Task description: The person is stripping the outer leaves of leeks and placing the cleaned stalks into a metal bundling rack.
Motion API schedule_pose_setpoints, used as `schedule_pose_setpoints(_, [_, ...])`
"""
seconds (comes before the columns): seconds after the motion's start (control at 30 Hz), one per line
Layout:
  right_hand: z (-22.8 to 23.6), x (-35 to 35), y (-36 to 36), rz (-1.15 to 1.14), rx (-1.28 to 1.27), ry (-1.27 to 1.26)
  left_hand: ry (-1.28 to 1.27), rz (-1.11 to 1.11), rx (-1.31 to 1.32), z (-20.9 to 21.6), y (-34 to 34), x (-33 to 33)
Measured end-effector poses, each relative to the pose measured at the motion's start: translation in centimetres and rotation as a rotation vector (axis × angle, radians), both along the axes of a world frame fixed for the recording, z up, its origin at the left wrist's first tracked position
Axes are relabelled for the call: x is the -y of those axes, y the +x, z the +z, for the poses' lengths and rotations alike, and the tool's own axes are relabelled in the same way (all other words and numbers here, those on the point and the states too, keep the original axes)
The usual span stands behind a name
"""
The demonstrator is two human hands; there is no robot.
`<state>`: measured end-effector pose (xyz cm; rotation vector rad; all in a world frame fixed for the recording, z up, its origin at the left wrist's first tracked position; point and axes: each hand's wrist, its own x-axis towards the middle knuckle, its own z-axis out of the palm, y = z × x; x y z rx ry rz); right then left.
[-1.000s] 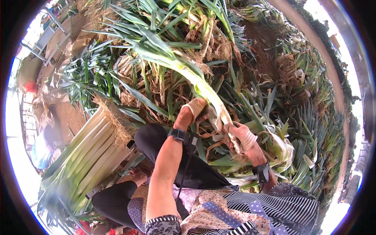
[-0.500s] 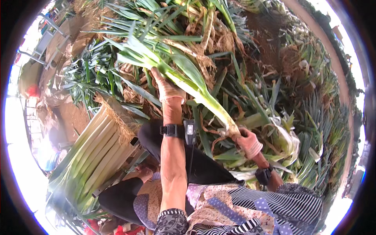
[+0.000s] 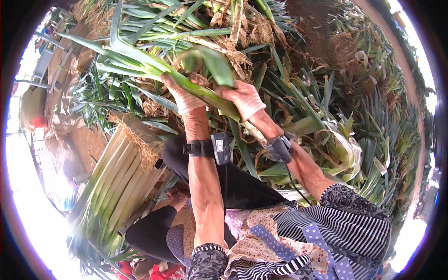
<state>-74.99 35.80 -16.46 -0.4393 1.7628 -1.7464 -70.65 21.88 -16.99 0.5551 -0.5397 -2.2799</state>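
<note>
A leek point(image 3: 210, 96) is held slantwise above the near edge of the heap point(image 3: 273, 88), its leaves fanning toward the far left. The left hand point(image 3: 186, 99) grips it just below that fan; the right hand point(image 3: 242, 99) is closed on a loose leaf point(image 3: 220, 70) (blurred at its tip), and whether it clasps the stalk too I cannot tell. Near the heap's near left corner lies a bundle of leeks point(image 3: 114, 179), roots facing the heap.

A gap between the forearms point(image 3: 205, 200) ends at the held leek point(image 3: 212, 98), heaped leeks point(image 3: 259, 32) crowding beyond.
</note>
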Motion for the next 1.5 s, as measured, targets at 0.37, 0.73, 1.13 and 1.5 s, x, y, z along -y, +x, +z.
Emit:
schedule_pose_setpoints(0.37, [2.4, -18.1, 5.1, -0.11, -0.058, 0.889, 0.396, -0.105, -0.239, -1.4, 0.6, 2.0])
schedule_pose_setpoints(0.73, [-1.6, -34.5, 3.7, 0.534, -0.163, 1.51, 0.161, 0.083, -0.127, 0.5, 1.3, 2.2])
schedule_pose_setpoints(1.13, [-1.7, -6.8, 1.3, 0.19, -0.466, 0.665, 0.181, 0.072, -0.07, 0.6, 0.6, 0.4])
schedule_pose_setpoints(1.5, [3.1, -3.1, 2.7, -0.221, 0.302, 0.205, 0.02, -0.289, 0.463, -2.6, -0.8, -3.5])
